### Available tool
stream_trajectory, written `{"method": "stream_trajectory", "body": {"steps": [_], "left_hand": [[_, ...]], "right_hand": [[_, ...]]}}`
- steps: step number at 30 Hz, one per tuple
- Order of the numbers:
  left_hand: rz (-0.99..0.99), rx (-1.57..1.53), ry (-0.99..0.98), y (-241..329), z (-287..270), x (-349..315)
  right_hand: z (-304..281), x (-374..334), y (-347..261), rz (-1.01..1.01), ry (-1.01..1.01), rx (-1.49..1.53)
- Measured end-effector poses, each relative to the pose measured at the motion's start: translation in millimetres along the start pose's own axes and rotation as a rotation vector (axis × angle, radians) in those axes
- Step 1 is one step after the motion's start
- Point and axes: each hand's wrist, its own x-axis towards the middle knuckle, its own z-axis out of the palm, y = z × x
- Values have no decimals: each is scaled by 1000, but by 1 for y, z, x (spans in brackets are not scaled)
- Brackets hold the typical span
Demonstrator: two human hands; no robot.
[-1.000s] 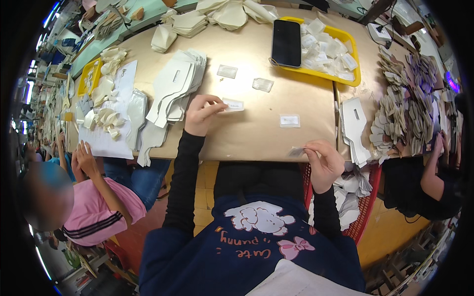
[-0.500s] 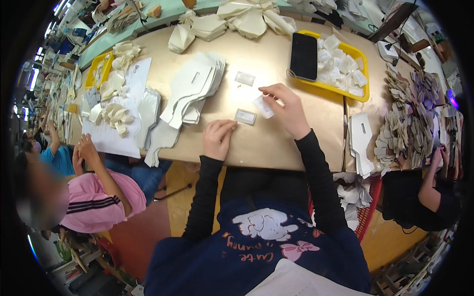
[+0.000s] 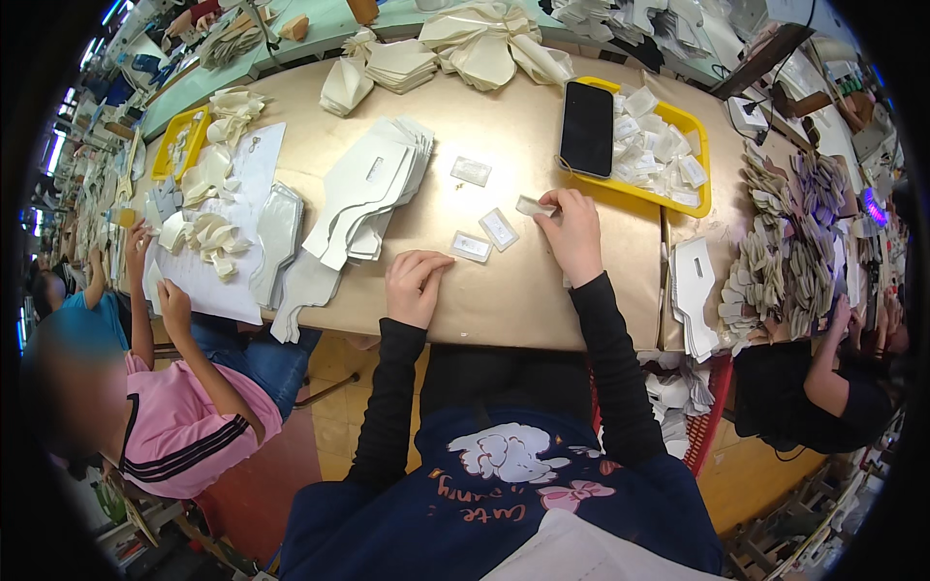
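Observation:
My right hand (image 3: pixel 573 238) pinches a small pale rectangular label (image 3: pixel 529 205) between thumb and fingertips, just above the tabletop. My left hand (image 3: pixel 415 289) rests on the table with fingers curled together. Its fingertips come up to the left edge of one grey-bordered label (image 3: pixel 471 247); whether they press on it I cannot tell. A tilted label (image 3: pixel 499 229) lies between my two hands, close beside that one. Farther up the table is another label (image 3: pixel 471 171) on its own.
A yellow tray (image 3: pixel 704 145) of crumpled white pieces, with a black phone (image 3: pixel 587 128) across its left side, stands at the far right. Stacked white cut panels (image 3: pixel 363 184) lie left of my hands. A co-worker in a pink shirt (image 3: pixel 194 416) sits at left.
My right hand has put a label down beside the nearer one and moved right, where it now pinches another. My left hand stays by the nearer label. The whole view has shifted slightly.

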Motion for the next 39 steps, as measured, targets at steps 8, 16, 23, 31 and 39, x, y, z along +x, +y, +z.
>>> {"method": "stream_trajectory", "body": {"steps": [8,16,23,31,39], "left_hand": [[-700,-1081,-124,69,-1,-6],[-778,-1199,-305,86,11,7],[-590,-1081,-297,100,17,0],[-616,-836,-413,91,18,1],[-314,-311,-177,65,21,58]], "right_hand": [[-34,-44,-43,-167,-52,373],[-53,-86,-48,-23,124,575],[-56,-103,-42,446,-263,1071],[-58,-105,-36,423,-93,841],[-77,-69,-13,460,7,947]]}}
